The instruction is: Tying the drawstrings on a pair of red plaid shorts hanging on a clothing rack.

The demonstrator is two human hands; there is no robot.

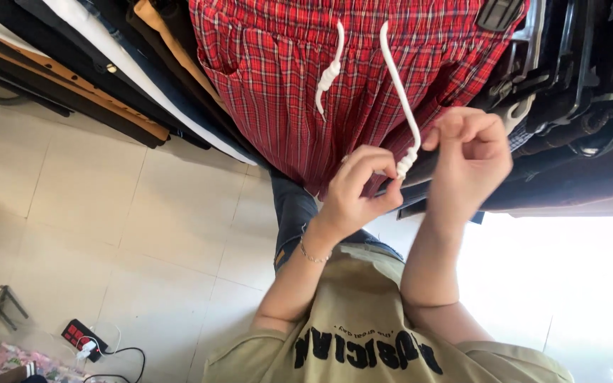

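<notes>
Red plaid shorts (363, 78) at 12 o'clock, top cut off by the frame; dark clothes on both sides are hard to make out. Left hand (358, 188) pinches the knotted end of the smooth white drawstring (400, 99). Right hand (471, 159) at 3 o'clock, fingers curled, pinches the cord just above.

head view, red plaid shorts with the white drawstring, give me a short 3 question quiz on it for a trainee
1. True or false: both hands, the left hand and the right hand, are at the same end of the white drawstring.
2. Multiple choice: the other drawstring end is A) hanging free, knotted, B) tucked in a pocket, C) held by the left hand.
3. Short answer: what lies on the tiled floor at lower left?

Key:
1. True; both pinch the knotted tip in front of the red plaid shorts.
2. A.
3. A power strip with cables plugged in.
</notes>
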